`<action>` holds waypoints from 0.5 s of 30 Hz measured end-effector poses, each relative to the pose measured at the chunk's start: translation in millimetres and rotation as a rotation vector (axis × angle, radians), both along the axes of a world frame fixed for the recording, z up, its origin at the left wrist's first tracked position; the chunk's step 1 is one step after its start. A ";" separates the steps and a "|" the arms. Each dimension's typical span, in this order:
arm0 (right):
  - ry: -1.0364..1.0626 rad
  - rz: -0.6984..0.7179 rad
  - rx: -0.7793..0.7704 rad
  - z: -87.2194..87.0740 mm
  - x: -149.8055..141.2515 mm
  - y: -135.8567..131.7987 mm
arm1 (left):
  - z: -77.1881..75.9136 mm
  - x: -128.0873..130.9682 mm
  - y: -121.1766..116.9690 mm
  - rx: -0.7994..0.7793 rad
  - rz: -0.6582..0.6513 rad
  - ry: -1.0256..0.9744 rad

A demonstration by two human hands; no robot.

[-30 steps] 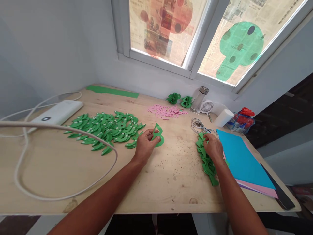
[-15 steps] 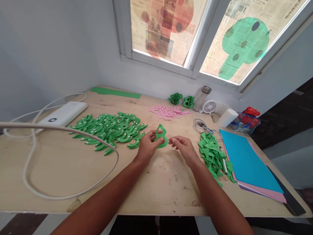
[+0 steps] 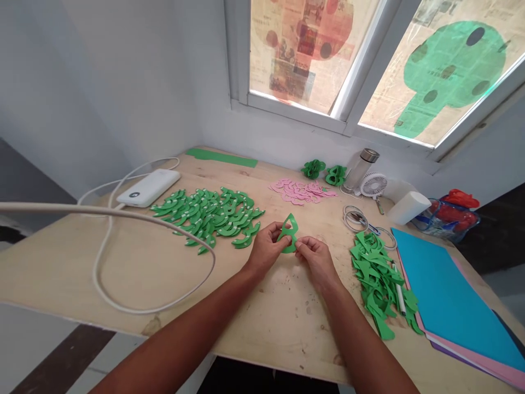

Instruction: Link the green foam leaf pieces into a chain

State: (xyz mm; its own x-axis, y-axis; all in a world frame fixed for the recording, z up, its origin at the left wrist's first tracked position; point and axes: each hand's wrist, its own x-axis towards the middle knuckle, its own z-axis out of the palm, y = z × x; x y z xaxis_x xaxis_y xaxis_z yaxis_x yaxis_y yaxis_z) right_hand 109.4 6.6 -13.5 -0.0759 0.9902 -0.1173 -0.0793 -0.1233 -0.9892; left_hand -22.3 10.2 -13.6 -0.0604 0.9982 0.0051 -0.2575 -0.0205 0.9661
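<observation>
My left hand (image 3: 268, 244) pinches a green paper cutout (image 3: 292, 224), shaped like a figure 8 with a hole in its upper part. Thumb and fingers press on its left side, and the piece is held upright over the table. At its lower right edge my right hand (image 3: 315, 256) has thumb and fingertips closed on the paper. To the left lies a spread pile of curved green paper pieces (image 3: 205, 216) with small white marks. Green paper scraps (image 3: 379, 273) are heaped right of my right hand, with a white pen (image 3: 400, 290) on them.
Pink paper cutouts (image 3: 301, 191) lie behind my hands. Two green paper balls (image 3: 314, 169), a bottle (image 3: 361, 168) and a small fan (image 3: 373, 186) stand by the wall. Blue paper sheets (image 3: 447, 290) lie right. A white cable (image 3: 172, 223) loops across the left, near a power bank (image 3: 150, 187).
My right hand has moved in to the cutout and now grips its lower right edge. My left hand keeps its hold. The view has turned left, so everything appears farther right.
</observation>
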 end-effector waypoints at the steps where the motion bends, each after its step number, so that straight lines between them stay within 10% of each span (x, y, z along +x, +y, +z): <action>1: 0.005 -0.008 0.002 -0.8 0.6 0.1 | 1.7 -0.3 -0.2 -0.011 -0.002 -0.009; 10: -0.044 -0.011 0.053 -3.5 0.2 -0.1 | 5.9 -3.5 0.4 -0.050 -0.001 0.029; 15: -0.130 -0.057 0.116 -3.5 1.3 1.5 | 8.5 -21.1 12.2 -0.023 0.227 -0.071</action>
State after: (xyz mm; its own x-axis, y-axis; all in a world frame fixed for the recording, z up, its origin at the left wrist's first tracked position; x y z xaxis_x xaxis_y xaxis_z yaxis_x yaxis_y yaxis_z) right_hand 110.7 8.1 -16.9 -0.0111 0.9999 -0.0068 0.0463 -0.0063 -0.9989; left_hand -43.4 22.4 -5.1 -0.2829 0.9587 -0.0295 -0.3165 -0.0642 0.9464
